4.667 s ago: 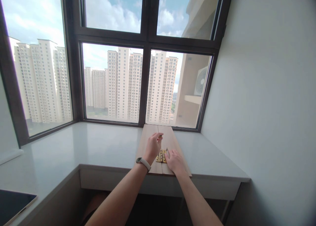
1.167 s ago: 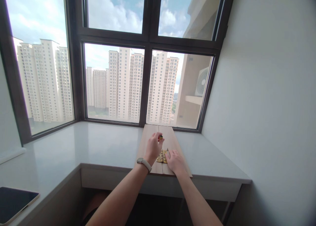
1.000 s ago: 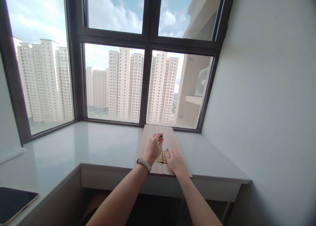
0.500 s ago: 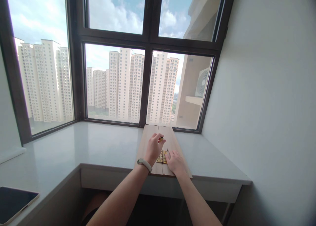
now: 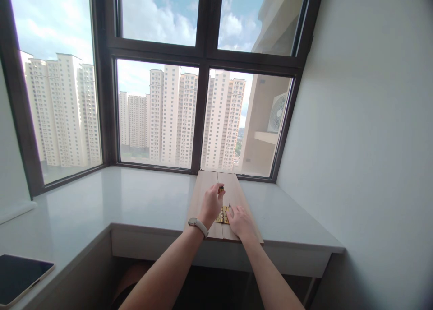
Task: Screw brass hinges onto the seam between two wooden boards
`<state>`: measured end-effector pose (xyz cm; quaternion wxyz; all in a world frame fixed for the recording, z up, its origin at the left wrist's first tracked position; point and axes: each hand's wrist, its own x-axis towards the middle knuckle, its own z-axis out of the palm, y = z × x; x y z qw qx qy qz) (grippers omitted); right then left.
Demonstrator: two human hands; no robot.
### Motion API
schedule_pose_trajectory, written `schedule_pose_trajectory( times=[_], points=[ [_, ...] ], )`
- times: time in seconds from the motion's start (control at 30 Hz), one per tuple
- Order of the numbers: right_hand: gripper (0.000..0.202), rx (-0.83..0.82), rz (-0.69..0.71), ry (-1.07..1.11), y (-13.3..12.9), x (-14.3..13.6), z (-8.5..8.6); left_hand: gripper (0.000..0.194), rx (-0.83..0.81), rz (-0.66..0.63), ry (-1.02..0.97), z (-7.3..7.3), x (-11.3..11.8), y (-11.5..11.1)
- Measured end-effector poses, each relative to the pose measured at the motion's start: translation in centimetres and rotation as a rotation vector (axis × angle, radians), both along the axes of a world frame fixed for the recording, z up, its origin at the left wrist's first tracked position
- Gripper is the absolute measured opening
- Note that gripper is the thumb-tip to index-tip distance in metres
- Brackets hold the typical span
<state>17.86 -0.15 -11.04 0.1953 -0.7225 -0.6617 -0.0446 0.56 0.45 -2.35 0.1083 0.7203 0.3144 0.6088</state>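
Observation:
Two pale wooden boards (image 5: 233,186) lie side by side on the white sill, with a narrow seam between them. A gold hinge (image 5: 222,215) rests across the seam near the front. My left hand (image 5: 212,202), with a watch on its wrist, is raised over the boards, its fingers closed round a small dark and yellow object (image 5: 221,189). Beside the hinge, my right hand (image 5: 240,220) lies low on the right board. A small thin grey piece (image 5: 230,207) shows at its fingertips; whether the fingers grip it is unclear.
The white sill (image 5: 152,197) runs along the windows and bends toward me on the left. A dark tablet (image 5: 23,276) lies at the lower left. A white wall (image 5: 365,120) stands on the right.
The small object in my left hand has turned slightly, and its red part no longer shows clearly. My right hand has hardly moved.

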Motion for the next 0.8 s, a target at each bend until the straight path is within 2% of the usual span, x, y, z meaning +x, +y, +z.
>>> schedule_pose_trajectory(
  times=[0.2, 0.43, 0.67, 0.8],
  points=[
    [0.064, -0.027, -0.013, 0.024, 0.01, -0.06, 0.06, 0.014, 0.032, 0.003, 0.011, 0.53, -0.33, -0.69],
    [0.064, -0.006, -0.004, 0.002, 0.18, -0.02, -0.18, 0.010, -0.005, 0.021, 0.010, 0.81, -0.27, -0.65],
    [0.063, -0.017, -0.009, 0.001, 0.14, 0.05, -0.15, 0.023, -0.013, 0.049, -0.020, 0.53, -0.17, -0.22],
    [0.065, -0.002, -0.001, -0.013, 0.14, 0.06, -0.16, 0.019, 0.008, 0.020, -0.011, 0.22, -0.15, 0.02]
  ],
)
